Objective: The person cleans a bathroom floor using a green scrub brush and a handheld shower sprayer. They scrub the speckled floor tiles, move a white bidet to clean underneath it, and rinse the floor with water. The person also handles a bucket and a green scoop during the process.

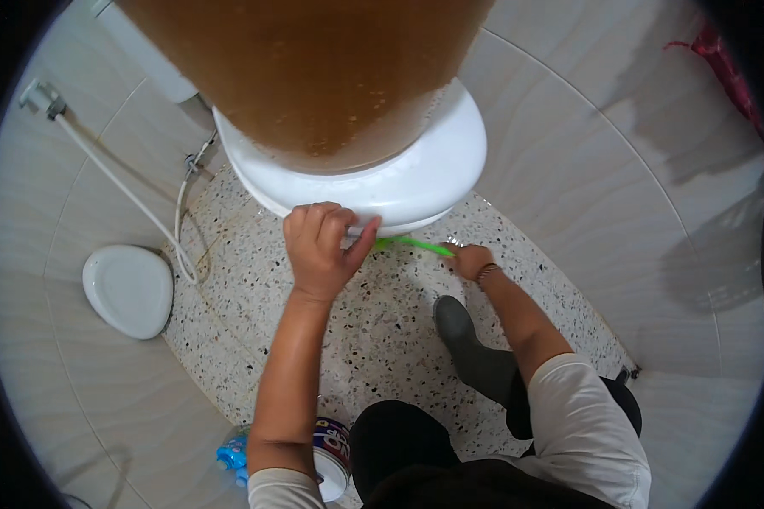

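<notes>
A white toilet seat (348, 197) is in the upper middle, its front edge toward me. My left hand (318, 246) is at that front edge, fingers bent and thumb against the rim, gripping it. My right hand (469, 262), with a bracelet at the wrist, is closed round the end of a bright green brush handle (424, 246). The handle runs left beneath the seat's edge, and its far end is mostly hidden there. A large brown surface (331, 76) speckled with droplets covers much of the toilet; I cannot tell what it is.
A white hose (127, 182) hangs from a wall fitting at the left. Below it, a white oval basin-like fixture (129, 291) meets the wall. Near my left elbow stand a dark-labelled tub (331, 458) and a blue bottle (233, 454). My grey boot (475, 352) rests on the speckled floor.
</notes>
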`<action>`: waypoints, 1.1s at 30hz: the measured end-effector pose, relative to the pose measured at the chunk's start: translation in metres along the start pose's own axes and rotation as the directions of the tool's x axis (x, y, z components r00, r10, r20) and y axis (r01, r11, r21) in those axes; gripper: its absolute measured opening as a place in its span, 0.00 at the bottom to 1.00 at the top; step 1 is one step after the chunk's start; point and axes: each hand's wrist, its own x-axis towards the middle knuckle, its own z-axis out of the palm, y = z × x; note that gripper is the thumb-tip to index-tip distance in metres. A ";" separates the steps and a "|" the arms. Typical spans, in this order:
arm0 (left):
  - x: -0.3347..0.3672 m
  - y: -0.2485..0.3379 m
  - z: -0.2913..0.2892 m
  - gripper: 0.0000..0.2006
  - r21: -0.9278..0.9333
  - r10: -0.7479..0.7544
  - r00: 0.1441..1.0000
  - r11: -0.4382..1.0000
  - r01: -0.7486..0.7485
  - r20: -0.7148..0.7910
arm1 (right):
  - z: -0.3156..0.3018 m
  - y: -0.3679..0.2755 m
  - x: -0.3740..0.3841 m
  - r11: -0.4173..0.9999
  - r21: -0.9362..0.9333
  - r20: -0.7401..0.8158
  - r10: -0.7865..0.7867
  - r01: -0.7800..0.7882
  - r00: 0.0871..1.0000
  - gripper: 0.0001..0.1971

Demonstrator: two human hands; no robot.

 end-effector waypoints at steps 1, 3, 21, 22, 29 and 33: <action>0.007 0.000 -0.002 0.16 0.024 0.081 0.996 0.996 -0.082 0.029 | -0.001 0.019 -0.008 0.994 0.072 -0.044 0.085 -0.082 0.995 0.21; 0.017 -0.003 0.003 0.18 0.000 0.185 0.982 0.983 -0.185 0.028 | 0.000 0.039 -0.002 0.917 0.208 -0.104 0.367 -0.340 0.925 0.21; 0.017 -0.024 0.011 0.22 -0.020 0.183 0.974 0.983 -0.182 0.130 | -0.030 -0.047 0.228 0.887 0.461 -0.153 0.113 -0.030 0.982 0.22; 0.017 -0.028 0.002 0.22 0.006 0.186 0.972 0.982 -0.189 0.143 | -0.052 -0.061 0.220 0.807 0.586 -0.110 0.170 -0.074 0.979 0.20; 0.018 -0.027 0.014 0.23 -0.054 0.230 0.966 0.973 -0.225 0.118 | -0.087 -0.047 0.250 0.924 0.377 -0.015 0.072 -0.061 0.997 0.15; 0.016 -0.025 0.014 0.23 -0.056 0.197 0.971 0.980 -0.191 0.135 | -0.073 -0.030 0.223 0.820 0.549 -0.107 0.262 -0.163 0.959 0.18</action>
